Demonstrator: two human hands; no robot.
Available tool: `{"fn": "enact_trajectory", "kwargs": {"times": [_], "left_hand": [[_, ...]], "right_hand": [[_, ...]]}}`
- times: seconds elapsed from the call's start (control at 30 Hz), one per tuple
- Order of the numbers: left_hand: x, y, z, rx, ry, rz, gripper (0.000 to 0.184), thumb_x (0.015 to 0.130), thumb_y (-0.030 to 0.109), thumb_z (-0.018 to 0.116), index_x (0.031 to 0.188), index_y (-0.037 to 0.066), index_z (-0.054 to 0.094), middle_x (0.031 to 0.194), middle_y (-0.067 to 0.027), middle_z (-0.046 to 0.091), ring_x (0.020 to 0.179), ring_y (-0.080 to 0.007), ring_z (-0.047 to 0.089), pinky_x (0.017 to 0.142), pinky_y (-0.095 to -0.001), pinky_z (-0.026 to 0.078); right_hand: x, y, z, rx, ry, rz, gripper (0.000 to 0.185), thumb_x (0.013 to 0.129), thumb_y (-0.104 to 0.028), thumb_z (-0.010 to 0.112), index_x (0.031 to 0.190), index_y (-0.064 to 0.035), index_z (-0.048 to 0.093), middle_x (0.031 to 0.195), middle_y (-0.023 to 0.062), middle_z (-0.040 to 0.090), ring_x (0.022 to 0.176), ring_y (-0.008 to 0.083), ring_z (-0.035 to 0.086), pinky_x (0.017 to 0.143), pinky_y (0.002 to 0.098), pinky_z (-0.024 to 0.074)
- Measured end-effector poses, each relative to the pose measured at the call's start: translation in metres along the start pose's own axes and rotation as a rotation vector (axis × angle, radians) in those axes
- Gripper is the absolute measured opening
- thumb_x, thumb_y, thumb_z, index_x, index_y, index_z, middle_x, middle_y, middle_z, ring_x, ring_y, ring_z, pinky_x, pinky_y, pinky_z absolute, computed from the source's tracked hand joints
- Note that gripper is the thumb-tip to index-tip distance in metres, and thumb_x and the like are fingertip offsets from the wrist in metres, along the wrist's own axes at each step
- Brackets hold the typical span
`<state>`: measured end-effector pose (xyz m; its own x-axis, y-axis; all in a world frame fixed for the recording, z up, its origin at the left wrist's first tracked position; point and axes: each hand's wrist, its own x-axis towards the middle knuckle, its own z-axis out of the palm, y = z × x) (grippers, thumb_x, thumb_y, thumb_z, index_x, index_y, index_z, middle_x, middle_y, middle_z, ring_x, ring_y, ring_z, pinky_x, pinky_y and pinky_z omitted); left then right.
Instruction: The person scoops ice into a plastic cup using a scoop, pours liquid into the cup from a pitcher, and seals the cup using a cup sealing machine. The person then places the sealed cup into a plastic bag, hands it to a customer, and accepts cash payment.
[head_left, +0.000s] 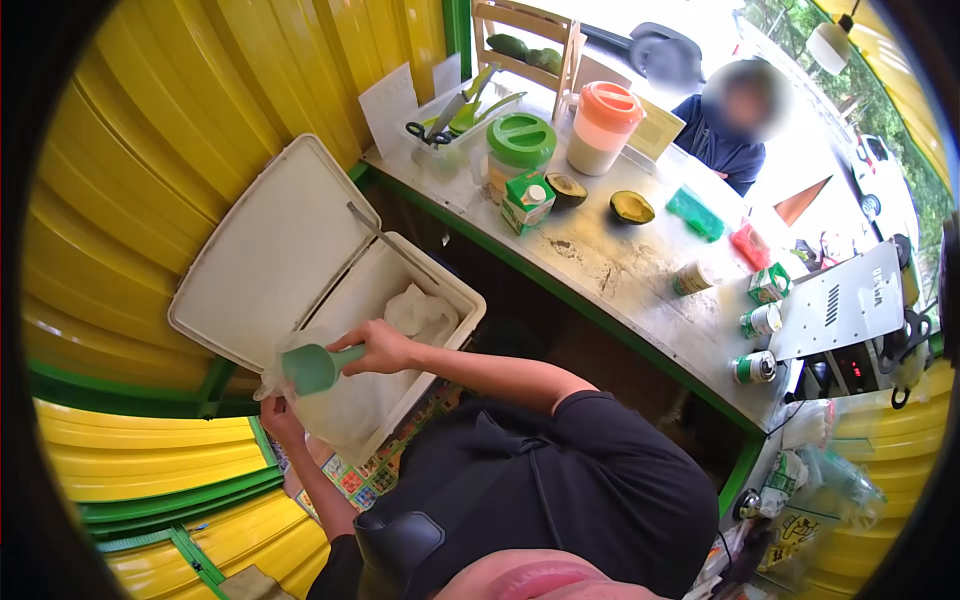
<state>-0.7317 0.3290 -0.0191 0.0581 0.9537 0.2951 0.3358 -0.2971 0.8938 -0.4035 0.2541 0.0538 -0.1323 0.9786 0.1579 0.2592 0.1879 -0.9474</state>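
My right hand (382, 350) is closed round the handle of a green scoop (310, 369). The scoop's bowl is inside the mouth of a clear plastic bag (345, 412). At the bag's edge, my left hand (281, 420) pinches the plastic. Both hands are over a white cooler box (462, 300), whose lid (275, 245) leans open against the yellow wall. Another crumpled white bag (412, 309) lies inside the box. What the bag at my hands contains is too unclear to tell.
A metal counter (610, 270) holds a green-lidded pitcher (521, 143), an orange-lidded pitcher (604, 128), avocado halves (632, 208), a carton (527, 202), several cans and a sealing machine (840, 310). A person (725, 140) is beyond it. Green rails edge the counter.
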Motion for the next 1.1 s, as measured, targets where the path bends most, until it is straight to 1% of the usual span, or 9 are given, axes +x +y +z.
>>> {"fn": "enact_trajectory", "kwargs": {"times": [0.1,0.2,0.3,0.37,0.5,0.6,0.77,0.93,1.1], "left_hand": [[0.001,0.014,0.001,-0.006,0.013,-0.111,0.025,0.091,-0.001,0.072,0.116,-0.004,0.072,0.105,-0.0069,0.075,0.095,-0.0101,0.067,0.084,-0.0267,0.054],[0.007,-0.029,-0.013,0.048,-0.052,-0.032,0.024,0.093,0.000,0.069,0.116,-0.004,0.072,0.105,-0.0076,0.076,0.095,-0.0091,0.067,0.084,-0.0266,0.054],[0.005,-0.020,0.000,0.025,0.075,0.057,0.024,0.093,-0.001,0.066,0.117,-0.004,0.071,0.105,-0.0085,0.075,0.092,-0.0111,0.067,0.084,-0.0280,0.053],[0.002,0.010,0.015,-0.243,0.081,-0.027,0.026,0.093,-0.002,0.064,0.117,-0.004,0.071,0.103,-0.0090,0.075,0.092,-0.0134,0.068,0.084,-0.0285,0.053],[-0.003,0.011,0.015,-0.181,0.085,-0.018,0.032,0.089,-0.008,0.061,0.120,-0.004,0.069,0.102,-0.0075,0.075,0.090,-0.0146,0.068,0.082,-0.0272,0.053],[-0.006,0.021,0.010,-0.224,0.082,0.007,0.036,0.090,-0.003,0.059,0.124,-0.003,0.067,0.115,-0.0102,0.071,0.098,-0.0172,0.065,0.087,-0.0295,0.052],[0.011,0.048,0.000,0.016,0.423,0.171,0.041,0.095,0.015,0.051,0.130,-0.001,0.064,0.139,-0.0153,0.055,0.121,-0.0248,0.052,0.103,-0.0390,0.043],[0.038,0.139,0.020,0.001,0.561,0.199,0.035,0.105,0.018,0.046,0.128,-0.003,0.061,0.135,-0.0157,0.057,0.121,-0.0276,0.053,0.106,-0.0396,0.041],[0.061,0.185,0.055,-0.124,0.581,0.554,0.038,0.105,0.023,0.051,0.124,-0.007,0.063,0.128,-0.0180,0.062,0.113,-0.0259,0.058,0.096,-0.0371,0.048]], "right_hand": [[0.000,0.012,0.005,0.036,0.025,-0.031,0.053,0.073,-0.026,0.085,0.123,-0.0107,0.075,0.107,0.0180,0.076,0.092,0.0291,0.073,0.086,0.0373,0.0553],[-0.005,0.022,0.009,0.038,0.003,-0.023,0.053,0.075,-0.026,0.086,0.125,-0.0105,0.075,0.109,0.0169,0.076,0.096,0.0241,0.073,0.088,0.0361,0.0545],[0.005,0.032,0.007,0.045,-0.028,-0.041,0.053,0.079,-0.026,0.086,0.128,-0.0099,0.073,0.112,0.0152,0.077,0.100,0.0178,0.072,0.093,0.0341,0.0529],[0.005,0.027,0.003,0.091,-0.046,-0.036,0.053,0.079,-0.025,0.086,0.128,-0.0096,0.073,0.114,0.0150,0.076,0.102,0.0175,0.071,0.095,0.0334,0.0522],[-0.001,0.023,-0.005,0.135,-0.016,-0.028,0.055,0.075,-0.026,0.085,0.126,-0.0091,0.074,0.113,0.0173,0.076,0.103,0.0237,0.073,0.094,0.0353,0.0533],[-0.009,0.020,-0.014,0.178,-0.006,0.011,0.054,0.077,-0.025,0.085,0.128,-0.0091,0.073,0.117,0.0174,0.075,0.107,0.0229,0.071,0.098,0.0348,0.0520],[-0.028,0.005,-0.038,0.155,0.012,0.007,0.053,0.081,-0.026,0.085,0.129,-0.0089,0.072,0.118,0.0165,0.075,0.109,0.0222,0.070,0.099,0.0339,0.0512],[-0.058,-0.005,-0.068,0.234,0.048,0.110,0.052,0.085,-0.025,0.086,0.132,-0.0088,0.070,0.120,0.0071,0.075,0.111,0.0119,0.066,0.102,0.0288,0.0483],[-0.116,-0.037,-0.121,0.264,0.274,0.124,0.051,0.084,-0.021,0.088,0.130,-0.0085,0.072,0.120,0.0052,0.076,0.104,0.0094,0.067,0.096,0.0279,0.0525]]}}
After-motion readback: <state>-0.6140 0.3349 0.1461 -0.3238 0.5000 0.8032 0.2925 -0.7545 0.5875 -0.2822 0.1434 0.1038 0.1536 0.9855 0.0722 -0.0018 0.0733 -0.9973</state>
